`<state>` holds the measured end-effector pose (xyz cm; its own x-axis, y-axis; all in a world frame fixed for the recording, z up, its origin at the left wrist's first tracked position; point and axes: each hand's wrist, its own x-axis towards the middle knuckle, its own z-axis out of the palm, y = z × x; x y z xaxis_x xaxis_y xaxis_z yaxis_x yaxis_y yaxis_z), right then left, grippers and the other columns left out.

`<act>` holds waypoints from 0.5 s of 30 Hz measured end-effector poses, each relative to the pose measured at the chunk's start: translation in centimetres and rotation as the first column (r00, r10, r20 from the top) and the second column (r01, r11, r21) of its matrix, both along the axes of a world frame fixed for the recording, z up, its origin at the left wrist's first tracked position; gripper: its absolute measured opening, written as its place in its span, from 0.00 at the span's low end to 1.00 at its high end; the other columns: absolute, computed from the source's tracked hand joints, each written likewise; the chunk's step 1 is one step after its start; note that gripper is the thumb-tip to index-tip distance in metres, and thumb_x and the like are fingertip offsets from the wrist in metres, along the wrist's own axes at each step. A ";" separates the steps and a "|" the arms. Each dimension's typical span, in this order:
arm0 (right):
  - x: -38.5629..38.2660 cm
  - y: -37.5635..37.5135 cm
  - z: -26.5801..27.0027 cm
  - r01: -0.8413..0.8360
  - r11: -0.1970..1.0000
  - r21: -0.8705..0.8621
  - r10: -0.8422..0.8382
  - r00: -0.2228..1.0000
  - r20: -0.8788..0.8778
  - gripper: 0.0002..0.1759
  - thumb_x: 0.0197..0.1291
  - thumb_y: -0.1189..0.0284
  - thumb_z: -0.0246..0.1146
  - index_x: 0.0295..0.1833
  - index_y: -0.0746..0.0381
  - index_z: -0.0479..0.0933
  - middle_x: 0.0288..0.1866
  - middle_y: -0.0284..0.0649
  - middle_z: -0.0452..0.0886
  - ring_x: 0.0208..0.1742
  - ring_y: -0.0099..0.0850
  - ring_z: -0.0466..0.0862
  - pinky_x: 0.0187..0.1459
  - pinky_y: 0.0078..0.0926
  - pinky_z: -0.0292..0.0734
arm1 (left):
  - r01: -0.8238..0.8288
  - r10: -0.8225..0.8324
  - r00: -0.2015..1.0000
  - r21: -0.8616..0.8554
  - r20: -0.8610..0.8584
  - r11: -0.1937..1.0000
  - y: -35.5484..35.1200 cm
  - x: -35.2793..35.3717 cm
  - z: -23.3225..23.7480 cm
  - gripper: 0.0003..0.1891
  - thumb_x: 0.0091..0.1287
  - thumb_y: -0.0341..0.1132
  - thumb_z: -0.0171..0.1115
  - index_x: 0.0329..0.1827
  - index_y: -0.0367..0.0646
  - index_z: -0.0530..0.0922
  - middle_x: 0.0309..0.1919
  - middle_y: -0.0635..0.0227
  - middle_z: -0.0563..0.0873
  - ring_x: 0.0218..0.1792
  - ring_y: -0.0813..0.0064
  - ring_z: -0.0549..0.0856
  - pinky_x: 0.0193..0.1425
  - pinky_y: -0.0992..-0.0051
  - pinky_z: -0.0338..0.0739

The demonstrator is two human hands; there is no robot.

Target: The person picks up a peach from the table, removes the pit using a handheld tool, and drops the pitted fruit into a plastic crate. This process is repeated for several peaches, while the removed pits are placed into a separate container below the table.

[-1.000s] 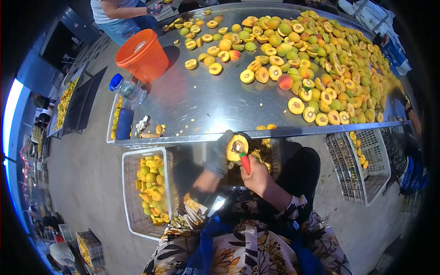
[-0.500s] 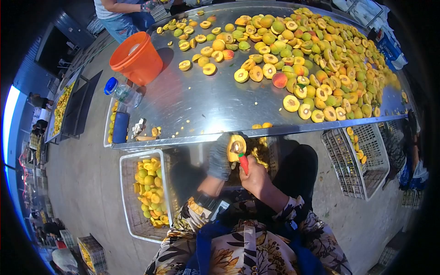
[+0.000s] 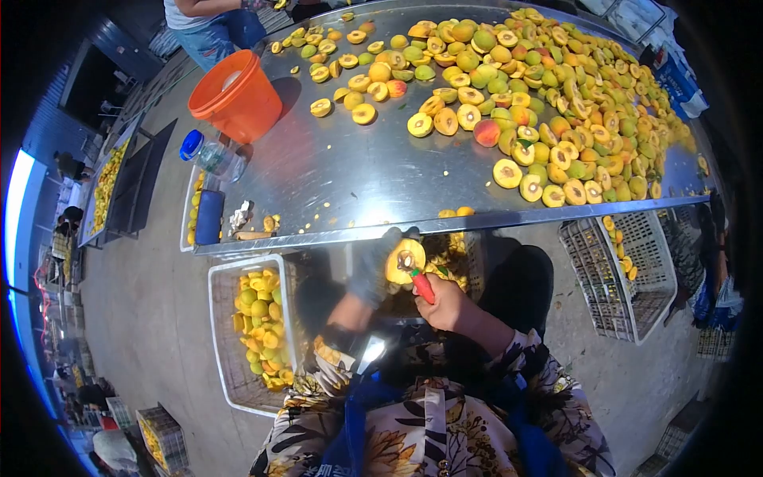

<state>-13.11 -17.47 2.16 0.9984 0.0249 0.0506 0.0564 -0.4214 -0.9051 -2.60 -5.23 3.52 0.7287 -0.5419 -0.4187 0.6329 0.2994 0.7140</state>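
Tool (image 3: 420, 280) leaning further, axis up-left at peach half (image 3: 393, 265); right hand (image 3: 450, 307) wraps red handle (image 3: 426, 290), left hand (image 3: 370, 270) cups peach half.

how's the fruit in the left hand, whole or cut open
Cut open: the fruit shows a yellow cut face around a brownish centre.

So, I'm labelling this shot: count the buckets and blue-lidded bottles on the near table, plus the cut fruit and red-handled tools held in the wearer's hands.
Orange bucket: 1
Blue-lidded bottle: 1
Cut fruit in left hand: 1
Red-handled tool in right hand: 1
Total: 4
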 end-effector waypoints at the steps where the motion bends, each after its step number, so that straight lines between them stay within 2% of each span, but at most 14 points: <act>1: 0.1 0.0 0.7 0.017 0.992 0.123 0.006 0.983 -0.185 0.11 0.54 0.75 0.57 0.44 0.63 0.66 0.23 0.39 0.72 0.20 0.30 0.75 0.24 0.27 0.71 | -0.084 0.083 0.989 -0.005 0.119 0.996 -0.4 -0.4 0.3 0.24 0.59 0.44 0.63 0.47 0.30 0.74 0.33 0.66 0.80 0.33 0.83 0.77 0.35 0.83 0.72; 3: 0.4 0.2 2.9 0.116 0.933 0.340 0.084 0.849 -0.521 0.11 0.57 0.75 0.56 0.44 0.63 0.65 0.22 0.35 0.70 0.14 0.23 0.70 0.16 0.24 0.67 | -0.243 0.243 0.905 -0.044 0.349 0.969 -1.4 -1.6 1.4 0.28 0.57 0.43 0.66 0.52 0.28 0.71 0.33 0.65 0.80 0.34 0.83 0.77 0.37 0.84 0.72; 5: 0.4 1.0 2.3 0.117 0.917 0.380 0.063 0.902 -0.428 0.09 0.60 0.74 0.55 0.44 0.62 0.64 0.21 0.34 0.68 0.11 0.21 0.67 0.12 0.22 0.63 | -0.275 0.254 0.877 -0.008 0.408 0.961 -1.6 -1.8 1.3 0.30 0.57 0.42 0.67 0.54 0.27 0.68 0.34 0.66 0.80 0.35 0.83 0.77 0.38 0.84 0.71; 6: 0.4 1.4 2.3 0.149 0.901 0.408 0.060 0.888 -0.457 0.09 0.60 0.74 0.55 0.45 0.62 0.64 0.20 0.33 0.67 0.10 0.21 0.66 0.12 0.22 0.62 | -0.294 0.259 0.862 0.013 0.436 0.956 -1.5 -2.0 1.1 0.32 0.56 0.42 0.67 0.56 0.27 0.67 0.34 0.66 0.80 0.35 0.83 0.77 0.39 0.84 0.71; 7: 0.5 1.7 2.4 0.183 0.883 0.433 0.057 0.873 -0.485 0.09 0.61 0.74 0.55 0.45 0.62 0.63 0.18 0.33 0.66 0.09 0.20 0.65 0.11 0.22 0.61 | -0.285 0.280 0.868 -0.050 0.411 0.957 -1.8 -1.7 0.6 0.28 0.59 0.42 0.65 0.53 0.27 0.69 0.35 0.65 0.81 0.34 0.81 0.78 0.39 0.84 0.72; 10: 0.4 1.7 2.2 0.196 0.887 0.418 0.062 0.846 -0.529 0.10 0.60 0.74 0.55 0.45 0.62 0.64 0.20 0.34 0.68 0.09 0.21 0.65 0.10 0.22 0.61 | -0.377 0.330 0.894 0.114 0.302 0.919 -2.7 -1.6 1.6 0.20 0.59 0.38 0.64 0.47 0.29 0.75 0.33 0.64 0.82 0.33 0.79 0.79 0.38 0.82 0.75; 13: 0.2 1.7 2.6 0.170 0.946 0.274 0.015 0.826 -0.563 0.12 0.55 0.74 0.56 0.45 0.63 0.66 0.22 0.36 0.70 0.14 0.25 0.70 0.17 0.24 0.68 | -0.313 0.306 0.947 0.073 0.094 0.947 -2.7 -1.2 1.4 0.13 0.59 0.34 0.64 0.40 0.32 0.79 0.31 0.63 0.83 0.30 0.78 0.81 0.35 0.80 0.77; 15: -0.2 2.2 -1.6 0.149 0.982 0.117 -0.103 0.939 -0.328 0.13 0.52 0.74 0.56 0.44 0.63 0.67 0.24 0.37 0.71 0.20 0.27 0.74 0.25 0.24 0.71 | -0.166 0.167 0.986 0.045 -0.011 0.985 -2.2 0.1 0.7 0.10 0.58 0.32 0.64 0.39 0.34 0.80 0.29 0.63 0.83 0.28 0.77 0.81 0.33 0.79 0.77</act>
